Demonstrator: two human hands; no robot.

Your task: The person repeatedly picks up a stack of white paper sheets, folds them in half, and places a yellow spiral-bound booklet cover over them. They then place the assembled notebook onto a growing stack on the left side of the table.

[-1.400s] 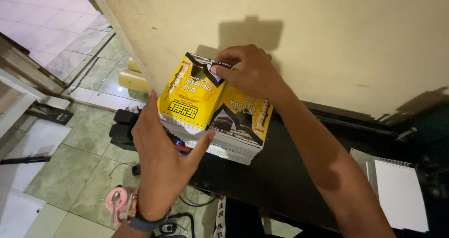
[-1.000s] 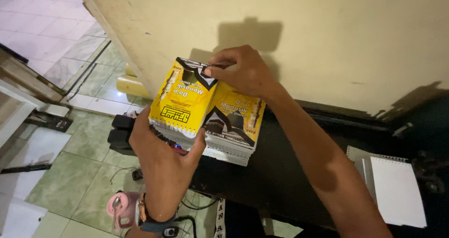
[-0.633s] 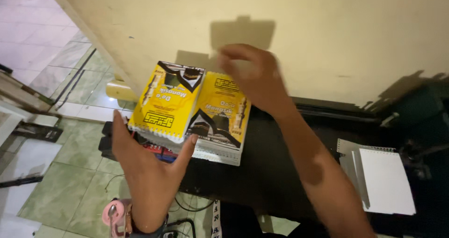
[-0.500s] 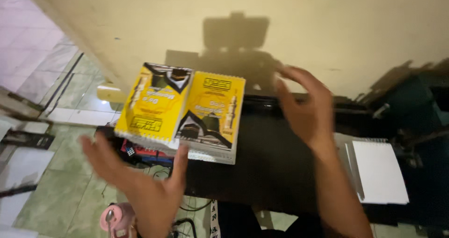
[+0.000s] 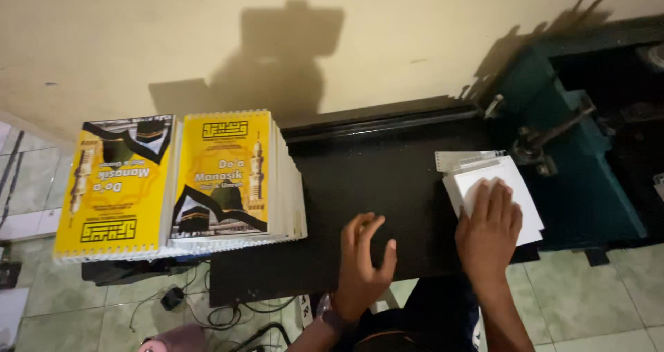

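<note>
Cream wall behind, black flat bench (image 5: 387,186) below. Two yellow spiral-bound booklet stacks (image 5: 180,179) sit finished at the left. Right hand (image 5: 487,231) lies flat, fingers spread, on the white punched paper stack (image 5: 484,169); left hand (image 5: 363,262) rests open, holding nothing, mid-bench.

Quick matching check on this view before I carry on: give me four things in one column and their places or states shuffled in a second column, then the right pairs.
Things:
1. left hand
2. right hand
3. yellow booklets
4. green machine

Places or states:
A. stacked in two piles at the left end of the black table
B. flat on the bare black tabletop, fingers spread
C. stands at the right, beyond the white sheets
D. resting on the white paper stack

Pairs: 1-B, 2-D, 3-A, 4-C
</note>
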